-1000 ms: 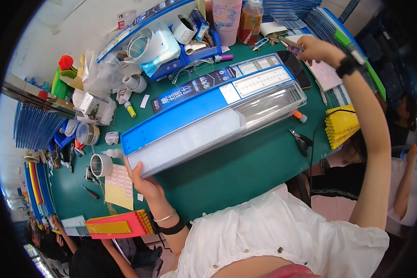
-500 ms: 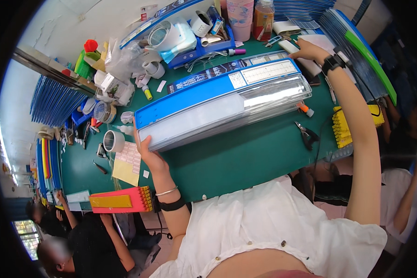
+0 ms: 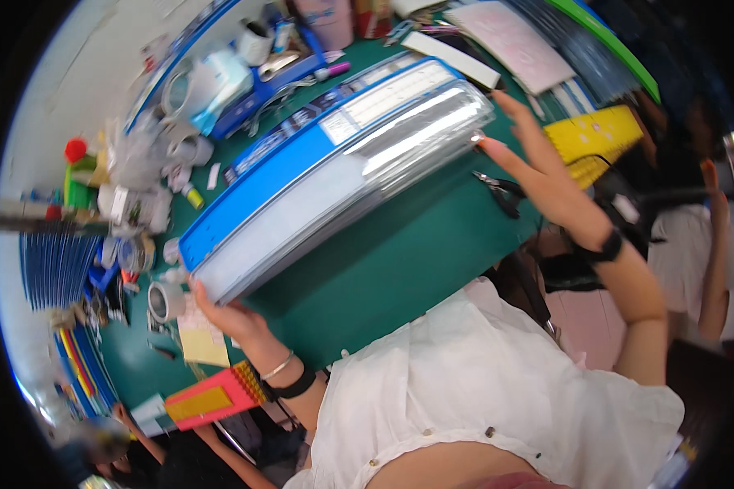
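A stack of long, narrow plastic trays lies slanted across the table. Its back part is a blue tray [image 3: 257, 178] with a printed white panel; in front are clear plastic trays [image 3: 432, 122], with a whitish sheet over their left half. My left hand [image 3: 232, 319] grips the stack's near left end, thumb along the edge, its other fingers mostly hidden. At the far right end my right hand [image 3: 546, 183] has its fingers spread. Its thumb and fingertips are beside the corner of the clear trays; whether they touch cannot be made out. Behind the stack lies a dark printed strip [image 3: 277, 140].
Dark-handled pliers [image 3: 501, 194] lie by my right hand on the green table [image 3: 375, 253]. A white box [image 3: 451, 59] and yellow pieces [image 3: 595, 138] are beyond. Tape rolls [image 3: 165, 301] and a blue bin stand left and behind. A co-worker's arm [image 3: 232, 456] holds a red-yellow piece [image 3: 212, 397].
My right hand has come from the white box back down to the right end of the tray stack. My left hand stays on the left end. The whole view has tilted and shifted.
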`<state>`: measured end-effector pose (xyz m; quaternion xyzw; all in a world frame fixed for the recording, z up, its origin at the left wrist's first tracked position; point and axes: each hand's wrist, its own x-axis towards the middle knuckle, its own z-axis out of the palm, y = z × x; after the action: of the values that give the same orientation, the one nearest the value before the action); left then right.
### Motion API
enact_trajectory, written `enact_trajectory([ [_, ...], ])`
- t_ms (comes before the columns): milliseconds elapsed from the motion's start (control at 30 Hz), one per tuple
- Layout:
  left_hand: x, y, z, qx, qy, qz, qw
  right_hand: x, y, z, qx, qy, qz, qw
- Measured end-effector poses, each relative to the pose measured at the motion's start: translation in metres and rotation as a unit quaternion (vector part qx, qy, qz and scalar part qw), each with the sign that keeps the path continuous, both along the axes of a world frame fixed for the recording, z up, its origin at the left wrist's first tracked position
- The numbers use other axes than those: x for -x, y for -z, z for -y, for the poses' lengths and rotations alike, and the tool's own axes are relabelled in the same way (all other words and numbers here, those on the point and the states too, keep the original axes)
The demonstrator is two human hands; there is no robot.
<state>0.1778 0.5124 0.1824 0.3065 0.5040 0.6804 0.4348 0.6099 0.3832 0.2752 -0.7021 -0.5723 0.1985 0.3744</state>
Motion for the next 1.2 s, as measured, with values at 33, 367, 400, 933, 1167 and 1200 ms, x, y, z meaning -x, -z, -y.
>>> enact_trajectory([
  [33, 0.004, 0.001, 0.003, -0.019, 0.007, -0.015, 1.0, -0.001, 0.022, -0.008, -0.017, 0.032, -0.024, 0.999],
  [367, -0.013, -0.012, 0.012, 0.055, -0.013, -0.008, 0.998, 0.016, 0.064, -0.057, -0.086, 0.151, -0.292, 0.94],
  [400, -0.013, -0.013, 0.011, 0.05, -0.022, -0.018, 0.998, 0.016, 0.062, -0.059, -0.082, 0.148, -0.296, 0.94],
  [933, -0.009, -0.024, 0.009, -0.098, -0.066, -0.367, 0.923, 0.011, 0.068, -0.056, -0.147, 0.146, -0.159, 0.965],
  [1167, -0.009, -0.034, 0.044, -0.119, -0.057, -0.165, 0.977, 0.023, 0.033, -0.021, -0.199, 0.16, -0.123, 0.959],
  [1200, -0.01, -0.044, 0.058, -0.137, -0.044, -0.202, 0.969, 0.024, 0.025, -0.005, -0.193, 0.157, -0.088, 0.965],
])
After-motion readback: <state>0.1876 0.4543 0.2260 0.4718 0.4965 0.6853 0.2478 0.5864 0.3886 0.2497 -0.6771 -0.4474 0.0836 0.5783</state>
